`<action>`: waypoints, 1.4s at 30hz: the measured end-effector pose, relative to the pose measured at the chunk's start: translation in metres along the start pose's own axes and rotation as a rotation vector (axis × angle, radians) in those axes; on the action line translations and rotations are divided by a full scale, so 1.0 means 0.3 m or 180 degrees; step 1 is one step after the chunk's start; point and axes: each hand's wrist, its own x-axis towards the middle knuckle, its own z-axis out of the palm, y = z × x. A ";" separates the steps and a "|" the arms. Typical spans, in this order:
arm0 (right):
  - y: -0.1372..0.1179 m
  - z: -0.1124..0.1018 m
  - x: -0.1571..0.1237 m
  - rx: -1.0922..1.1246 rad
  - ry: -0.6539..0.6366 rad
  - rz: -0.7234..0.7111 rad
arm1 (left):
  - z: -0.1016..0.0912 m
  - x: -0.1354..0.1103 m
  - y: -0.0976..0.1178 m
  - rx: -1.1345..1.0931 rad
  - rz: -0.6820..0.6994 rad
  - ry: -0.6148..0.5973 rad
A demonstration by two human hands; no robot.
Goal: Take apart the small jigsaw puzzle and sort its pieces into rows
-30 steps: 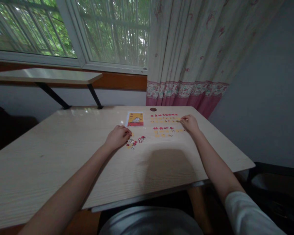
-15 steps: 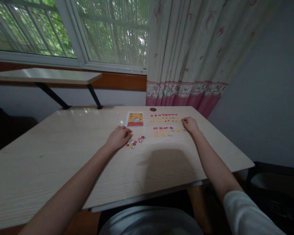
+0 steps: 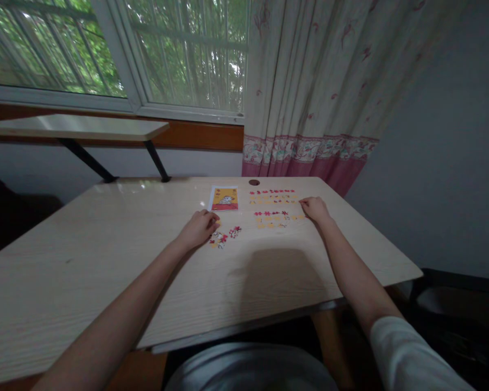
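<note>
My left hand (image 3: 199,226) is closed in a pinch, with a small yellow jigsaw piece showing at its fingertips. Right beside it lies a loose pile of mixed jigsaw pieces (image 3: 218,240), and a smaller cluster of red and white pieces (image 3: 235,232) is to its right. At the right end of a row of yellow jigsaw pieces (image 3: 269,201), my right hand (image 3: 317,209) pinches what looks like a jigsaw piece, mostly covered by the fingers. Rows of red pieces (image 3: 272,191) and more yellow pieces (image 3: 271,225) are laid out nearby.
A picture card (image 3: 225,199) with a spotted animal on yellow and red lies behind my left hand. The wooden table (image 3: 106,260) has a round cable hole (image 3: 254,182) at its back edge. A raised shelf (image 3: 77,127) stands at the back left; a curtain (image 3: 305,98) hangs behind.
My right hand has shifted very slightly left at the end of the yellow row. My left hand stays by the loose pile, almost unmoved.
</note>
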 end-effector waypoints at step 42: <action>-0.505 -0.109 -0.297 0.1428 0.1221 -0.2884 | -0.018 -0.040 0.254 -0.3971 -0.0994 0.0043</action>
